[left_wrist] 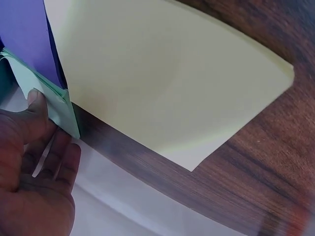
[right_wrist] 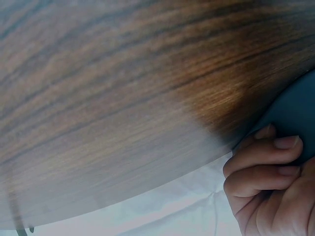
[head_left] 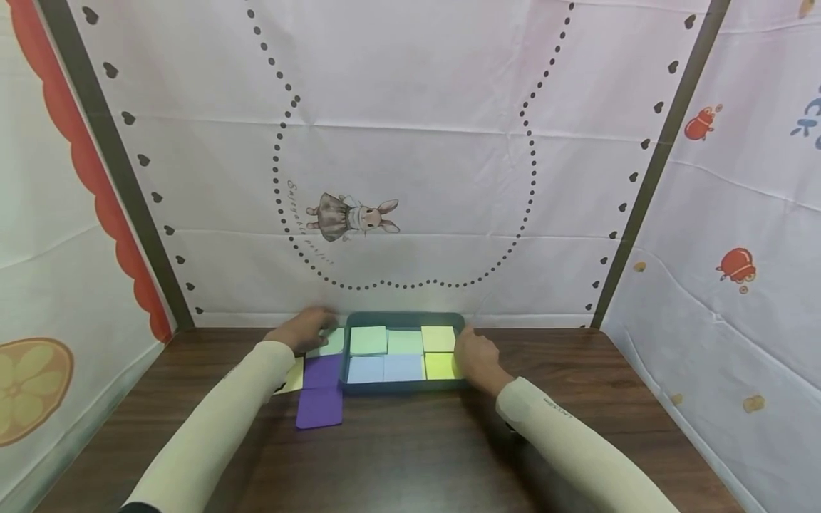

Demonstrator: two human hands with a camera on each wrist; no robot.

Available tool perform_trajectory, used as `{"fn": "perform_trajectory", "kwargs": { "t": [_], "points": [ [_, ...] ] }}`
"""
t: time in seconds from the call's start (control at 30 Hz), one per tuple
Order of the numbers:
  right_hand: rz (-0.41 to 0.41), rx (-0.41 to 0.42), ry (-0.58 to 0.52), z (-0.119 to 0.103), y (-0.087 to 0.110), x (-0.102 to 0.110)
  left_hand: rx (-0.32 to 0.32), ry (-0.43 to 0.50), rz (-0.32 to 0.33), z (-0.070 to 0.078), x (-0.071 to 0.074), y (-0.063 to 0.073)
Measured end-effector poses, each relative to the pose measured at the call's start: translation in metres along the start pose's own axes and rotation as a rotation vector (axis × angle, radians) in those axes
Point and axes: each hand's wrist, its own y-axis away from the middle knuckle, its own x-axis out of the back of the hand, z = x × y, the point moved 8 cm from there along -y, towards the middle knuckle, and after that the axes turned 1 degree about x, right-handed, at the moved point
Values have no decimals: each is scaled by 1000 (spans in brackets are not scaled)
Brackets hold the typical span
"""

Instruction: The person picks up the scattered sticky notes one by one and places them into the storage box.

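Note:
A teal tray (head_left: 404, 387) on the table holds several pads of square paper notes in pale green, light blue and yellow. My left hand (head_left: 300, 329) is just left of the tray. In the left wrist view it pinches a pale green pad (left_wrist: 54, 105), thumb on one face and fingers behind its edge. My right hand (head_left: 479, 360) grips the tray's right side. The right wrist view shows its fingers (right_wrist: 261, 178) curled against the teal wall, with the thumb hidden.
Two purple pads (head_left: 319, 409) lie left of the tray. A pale yellow pad (left_wrist: 162, 83) lies beside them, partly under my left forearm in the head view. Printed cloth walls (head_left: 410, 178) close off the back and sides of the dark wooden table (head_left: 410, 456).

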Motion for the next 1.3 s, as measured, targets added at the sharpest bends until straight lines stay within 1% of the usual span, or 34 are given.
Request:
{"fn": "perform_trajectory", "kwargs": {
  "t": [0.07, 0.2, 0.23, 0.3, 0.37, 0.43, 0.47, 0.5, 0.53, 0.67, 0.73, 0.77, 0.83, 0.93, 0.97, 1.0, 1.07, 1.13, 1.17, 1.23, 1.3],
  "points": [
    [-18, 2, 8, 1, -3, -2, -12, -8, 19, 0, 1, 0],
    [-24, 22, 32, 2, -5, -8, -30, 5, 45, -1, 1, 1],
    [-21, 23, 30, 2, -5, -10, -55, 11, 66, -7, -1, -1],
    [-10, 28, 34, 2, -5, -12, -50, 29, 72, -9, -1, -1],
    [-10, 30, 33, 2, -6, -13, -58, 40, 103, -13, 1, -2],
    [-12, 30, 25, 2, -5, -12, -71, 40, 131, -13, 4, -2],
    [-18, 30, 21, 1, -4, -12, -61, 41, 139, -12, 6, 0],
    [-19, 28, 14, 2, -5, -13, -73, 36, 165, -15, 6, -2],
    [-23, 26, 11, 2, -5, -14, -72, 49, 178, -15, 9, -2],
    [-30, 13, 4, 3, -5, -12, -47, 84, 187, -9, 22, 0],
    [-22, 14, 11, 3, -5, -12, -10, 116, 162, 1, 33, 2],
    [-14, 16, 15, 2, -5, -11, -14, 115, 159, 2, 35, 2],
    [4, 24, 18, 4, -9, -15, -10, 124, 159, 1, 39, -1],
    [22, 19, 4, 5, -9, -14, -9, 148, 142, 0, 44, -3],
    [19, 14, 2, 5, -9, -14, -17, 156, 145, -2, 46, -4],
    [15, 10, -2, 5, -9, -13, -6, 161, 148, -4, 47, -5],
    [1, 1, -1, 4, -8, -10, -5, 178, 137, -2, 51, -5],
    [-9, 1, 5, 4, -9, -11, -2, 175, 137, -2, 55, -5],
    [-13, 0, 7, 4, -10, -11, 9, 171, 134, -1, 57, -5],
    [-18, 0, 12, 5, -11, -12, 17, 159, 116, 6, 62, -3],
    [-20, 2, 24, 5, -12, -12, 40, 144, 110, 10, 67, -3]
  ]
}}
